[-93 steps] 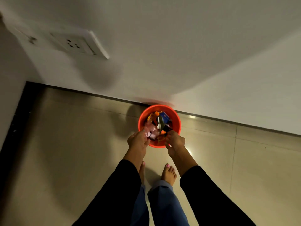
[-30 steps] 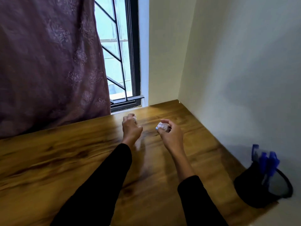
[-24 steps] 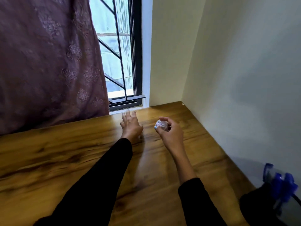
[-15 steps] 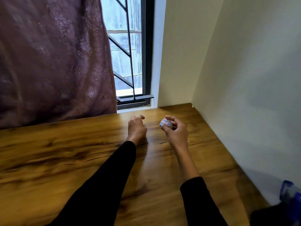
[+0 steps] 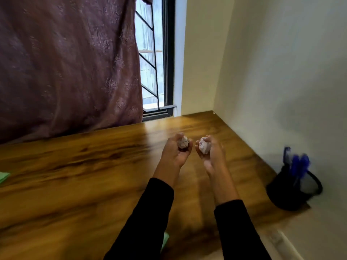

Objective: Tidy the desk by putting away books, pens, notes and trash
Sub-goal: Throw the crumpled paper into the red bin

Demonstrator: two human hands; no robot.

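Observation:
Both my hands are raised above the wooden desk, palms turned up and close together. My left hand grips a crumpled white paper ball in its curled fingers. My right hand holds a second crumpled paper ball the same way. A black mesh pen holder with blue pens stands by the right wall. A green note lies at the desk's left edge, and another green slip peeks out under my left sleeve.
A maroon curtain hangs behind the desk on the left. A barred window sits in the far corner. Cream walls close off the desk on the right and behind.
My left hand has picked up a paper ball from the desk. Both hands have turned palm up and drawn back toward me, each with a ball. Earlier I was at a red bin on the floor.

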